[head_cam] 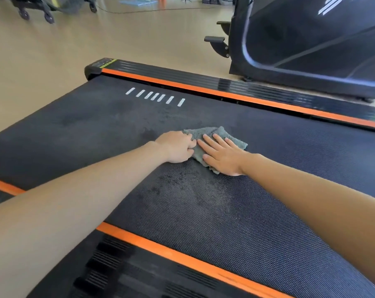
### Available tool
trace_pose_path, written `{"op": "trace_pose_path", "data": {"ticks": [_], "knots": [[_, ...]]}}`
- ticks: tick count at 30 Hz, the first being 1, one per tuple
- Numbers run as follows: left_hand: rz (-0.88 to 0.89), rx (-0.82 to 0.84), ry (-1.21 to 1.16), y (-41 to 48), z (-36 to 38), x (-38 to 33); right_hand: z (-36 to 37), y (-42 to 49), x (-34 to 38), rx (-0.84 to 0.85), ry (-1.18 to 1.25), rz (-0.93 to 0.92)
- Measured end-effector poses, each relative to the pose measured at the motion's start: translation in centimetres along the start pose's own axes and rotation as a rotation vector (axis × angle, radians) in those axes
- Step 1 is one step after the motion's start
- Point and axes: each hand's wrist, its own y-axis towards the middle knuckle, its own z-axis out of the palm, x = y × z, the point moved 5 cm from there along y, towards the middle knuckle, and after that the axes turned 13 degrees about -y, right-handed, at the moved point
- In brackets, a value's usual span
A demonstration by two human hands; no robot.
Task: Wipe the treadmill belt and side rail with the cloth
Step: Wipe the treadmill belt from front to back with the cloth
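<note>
A grey cloth lies flat on the black textured treadmill belt, about mid-belt. My right hand presses flat on the cloth with fingers spread. My left hand rests at the cloth's left edge, its fingertips curled onto the fabric. The near side rail is black with an orange stripe and ribbed grip pads. The far side rail runs along the belt's other edge, also with an orange stripe. Darker damp-looking patches show on the belt around the cloth.
Another black exercise machine with pedals stands just beyond the far rail at the right. A wheeled black object sits on the beige floor at the top left. White dash marks are printed on the belt's far left end.
</note>
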Motion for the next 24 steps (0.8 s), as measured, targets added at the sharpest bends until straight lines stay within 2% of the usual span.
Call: {"op": "trace_pose_path", "data": {"ticks": [2, 6, 8, 11, 14, 16, 19, 21, 24], "knots": [[0.092, -0.008, 0.046, -2.5, 0.3, -1.4, 0.3, -3.4, 1.4, -0.001, -0.003, -0.059], [0.327, -0.135, 0.176, -9.7, 1.6, -6.5, 0.7, -10.8, 5.1, 0.005, 0.057, -0.19], [0.434, -0.159, 0.175, -13.3, 2.4, -8.3, 0.3, -13.7, 6.9, -0.013, 0.054, -0.256], [0.482, -0.183, 0.093, -16.1, 2.9, -7.9, -0.4, -15.8, 8.7, -0.058, 0.035, -0.369], [0.462, -0.175, 0.053, -15.4, 2.8, -6.7, -0.1, -13.9, 8.1, -0.1, 0.039, -0.389], [0.428, -0.219, 0.093, -13.1, 2.3, -5.4, 0.0, -10.4, 6.5, -0.103, 0.072, -0.333], [0.227, -0.233, 0.172, -8.2, 1.2, -1.7, -0.1, -4.0, 2.6, -0.103, 0.108, -0.15], [0.109, -0.214, 0.145, -5.3, 1.0, 0.0, -0.2, -1.0, 0.8, -0.091, 0.104, -0.072], [0.065, -0.209, 0.084, -3.8, 1.3, -0.2, -0.3, 0.5, 0.4, -0.071, 0.132, -0.033]]}}
